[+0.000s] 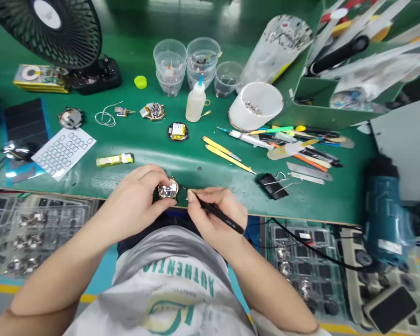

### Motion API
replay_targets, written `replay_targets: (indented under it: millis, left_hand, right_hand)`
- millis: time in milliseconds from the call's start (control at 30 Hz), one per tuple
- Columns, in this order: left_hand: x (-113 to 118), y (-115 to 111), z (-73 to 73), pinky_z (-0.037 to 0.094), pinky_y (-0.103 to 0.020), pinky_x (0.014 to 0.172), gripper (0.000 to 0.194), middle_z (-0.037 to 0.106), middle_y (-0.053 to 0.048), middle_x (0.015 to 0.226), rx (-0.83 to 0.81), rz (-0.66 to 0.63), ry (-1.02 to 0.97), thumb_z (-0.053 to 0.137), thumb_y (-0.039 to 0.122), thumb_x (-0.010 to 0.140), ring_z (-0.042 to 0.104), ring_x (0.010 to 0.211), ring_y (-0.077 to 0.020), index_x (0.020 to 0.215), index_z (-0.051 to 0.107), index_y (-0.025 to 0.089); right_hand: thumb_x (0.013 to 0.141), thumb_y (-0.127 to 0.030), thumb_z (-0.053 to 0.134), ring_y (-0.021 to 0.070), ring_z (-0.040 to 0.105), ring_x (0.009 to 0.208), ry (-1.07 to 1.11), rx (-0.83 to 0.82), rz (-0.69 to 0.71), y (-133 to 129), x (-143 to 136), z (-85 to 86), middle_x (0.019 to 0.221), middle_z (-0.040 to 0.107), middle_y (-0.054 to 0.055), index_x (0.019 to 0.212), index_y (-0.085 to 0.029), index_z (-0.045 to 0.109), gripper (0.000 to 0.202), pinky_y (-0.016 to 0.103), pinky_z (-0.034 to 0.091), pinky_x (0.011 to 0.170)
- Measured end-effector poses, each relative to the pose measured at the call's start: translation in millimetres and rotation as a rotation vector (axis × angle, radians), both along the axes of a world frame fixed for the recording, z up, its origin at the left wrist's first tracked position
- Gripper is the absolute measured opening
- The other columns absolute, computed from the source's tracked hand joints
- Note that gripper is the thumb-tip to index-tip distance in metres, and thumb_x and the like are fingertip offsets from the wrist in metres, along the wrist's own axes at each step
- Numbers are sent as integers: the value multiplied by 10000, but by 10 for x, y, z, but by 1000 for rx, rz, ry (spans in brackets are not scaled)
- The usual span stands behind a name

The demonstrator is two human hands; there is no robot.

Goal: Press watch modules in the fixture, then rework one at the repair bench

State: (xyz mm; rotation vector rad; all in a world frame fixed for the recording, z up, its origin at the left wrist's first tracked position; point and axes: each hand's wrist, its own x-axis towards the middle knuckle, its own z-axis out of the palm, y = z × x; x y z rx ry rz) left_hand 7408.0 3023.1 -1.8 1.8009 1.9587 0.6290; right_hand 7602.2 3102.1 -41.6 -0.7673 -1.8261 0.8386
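My left hand point(140, 198) grips a round watch body point(168, 188) by its edge, thumb and fingers around its left side, near the front edge of the green bench. The watch body's inside, with small silvery and dark parts, faces up. In my right hand point(219, 212) are black tweezers point(220, 215), held like a pen. Their tips point left and lie just right of the watch body; whether they touch it is too small to tell. A tiny dark piece point(199, 168) lies behind the tweezers on the bench.
Yellow-handled tools point(227, 156) and a black binder clip point(273, 185) lie to the right. Behind stand a glue bottle point(196, 100), plastic cups point(170, 65) and a white tub point(255, 106). A fan point(66, 37) is back left, an electric tool point(387, 214) far right.
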Motion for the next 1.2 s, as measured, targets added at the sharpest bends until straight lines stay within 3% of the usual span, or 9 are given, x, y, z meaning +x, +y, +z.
replay_targets:
  millis: [200,1200]
  left_hand:
    - [-16,35,-8,570,-452,973,165,709,-72,1108,-16,-1,7,733,313,933,683,1064,-259,1014,620,225]
    - [-22,28,-12,600,-444,932,112,702,-74,1089,19,-14,0,668,323,976,693,1059,-263,1028,618,237]
  right_hand:
    - [908,-151,803,188,825,719,-101,16,23,-28,37,35,833,823,-14,933,-285,593,250,290,680,630]
    - [891,-136,811,199,833,745,-110,88,94,-5,2,-24,856,836,-43,1032,-326,627,300,322,711,694]
